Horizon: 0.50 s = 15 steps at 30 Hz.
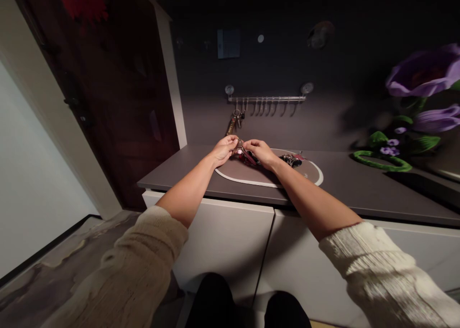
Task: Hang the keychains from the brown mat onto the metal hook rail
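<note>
My left hand (226, 149) and my right hand (259, 151) meet above an oval mat (247, 179) on the counter. Fingers of both are pinched on a small keychain (246, 156) with pink, dark red and black parts. Its finer detail is too small to make out, and my right hand covers some of it. To the right of my right hand, a bunch of keys (292, 161) with a reddish tag lies on the mat. Behind my left hand, other keys (237, 119) on a ring with a brown fob hang from a hook.
A clear rail (268, 99) with several hooks is fixed to the dark wall. Purple artificial flowers (424, 78) with a green base stand at the right. White cabinet doors (226, 241) lie below the grey counter (172, 167). A dark door (108, 88) is on the left.
</note>
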Available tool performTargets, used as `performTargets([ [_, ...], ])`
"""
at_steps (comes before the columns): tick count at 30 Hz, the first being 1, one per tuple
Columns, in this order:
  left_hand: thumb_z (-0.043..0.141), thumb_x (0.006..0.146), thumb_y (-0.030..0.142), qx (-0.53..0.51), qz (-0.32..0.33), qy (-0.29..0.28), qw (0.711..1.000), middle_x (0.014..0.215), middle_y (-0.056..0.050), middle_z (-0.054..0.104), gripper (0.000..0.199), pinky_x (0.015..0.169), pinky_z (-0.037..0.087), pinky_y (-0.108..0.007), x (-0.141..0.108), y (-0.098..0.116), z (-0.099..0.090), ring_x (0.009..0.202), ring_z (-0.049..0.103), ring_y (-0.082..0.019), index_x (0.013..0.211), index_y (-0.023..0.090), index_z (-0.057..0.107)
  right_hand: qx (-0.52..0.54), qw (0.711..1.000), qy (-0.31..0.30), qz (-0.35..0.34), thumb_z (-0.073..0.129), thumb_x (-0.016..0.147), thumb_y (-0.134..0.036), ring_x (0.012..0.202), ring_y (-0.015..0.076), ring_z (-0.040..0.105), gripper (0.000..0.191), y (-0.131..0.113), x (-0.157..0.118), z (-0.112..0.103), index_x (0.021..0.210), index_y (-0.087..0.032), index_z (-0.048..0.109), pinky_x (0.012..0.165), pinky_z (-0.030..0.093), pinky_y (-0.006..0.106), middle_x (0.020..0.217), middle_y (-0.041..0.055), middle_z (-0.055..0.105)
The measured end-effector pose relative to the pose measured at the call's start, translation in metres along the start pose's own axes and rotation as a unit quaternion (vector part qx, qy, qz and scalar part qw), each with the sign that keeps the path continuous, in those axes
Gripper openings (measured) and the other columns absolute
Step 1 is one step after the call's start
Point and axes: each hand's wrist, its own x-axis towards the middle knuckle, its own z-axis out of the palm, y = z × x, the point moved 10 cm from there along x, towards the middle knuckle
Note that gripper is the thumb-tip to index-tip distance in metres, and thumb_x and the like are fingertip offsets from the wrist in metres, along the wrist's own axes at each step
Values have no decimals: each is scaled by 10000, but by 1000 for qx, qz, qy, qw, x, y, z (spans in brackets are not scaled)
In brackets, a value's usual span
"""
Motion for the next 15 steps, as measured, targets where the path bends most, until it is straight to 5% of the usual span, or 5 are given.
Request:
performTargets([
  [15,630,708,245,90,18,65,994,622,42,513,183,555,413,-164,7,-4,-19,540,478,-38,805,141,515,18,997,69,-41,525,709,-311,672,98,518,181,-11,3,-17,746,-136,558,695,420,232,744,24,596],
])
